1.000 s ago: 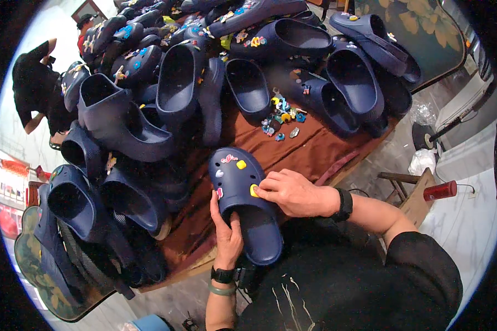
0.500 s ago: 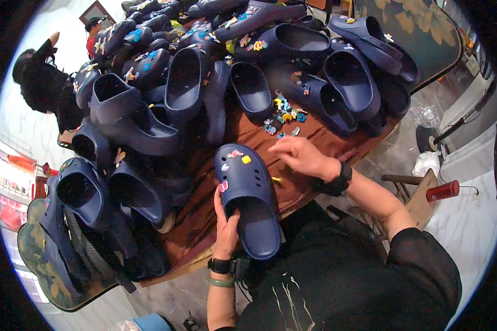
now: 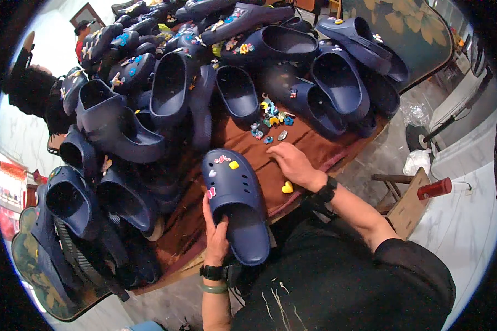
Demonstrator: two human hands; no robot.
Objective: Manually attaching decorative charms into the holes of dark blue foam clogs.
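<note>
A dark blue clog [image 3: 249, 231] is gripped at its left side by my left hand [image 3: 216, 240], the thumb reaching inside the foot opening and the fingers along the outer edge. Its toe points away from me. On its holed upper sit a pink-red charm [image 3: 222, 159], a yellow square charm [image 3: 233, 165], a pale heart charm [image 3: 212, 173] and a pink charm [image 3: 211, 192]. To the right of the toe, my right hand [image 3: 297, 166] hovers over the brown cloth, fingers loosely bent and thumb apart, nothing visible in them. A yellow heart-shaped charm [image 3: 287, 187] lies just below it.
Loose coloured charms [image 3: 271, 118] lie beyond my right hand on the brown cloth [image 3: 234, 136]. Piled dark blue clogs [image 3: 171, 88] crowd the far and left sides, many with charms. A wooden stool [image 3: 408, 207] stands at the right. Another person [image 3: 84, 38] is far back left.
The view has shifted, with the table and clog sitting further left. My right hand has moved slightly away from the clog. The yellow heart, earlier a thin streak beside the clog, now shows plainly.
</note>
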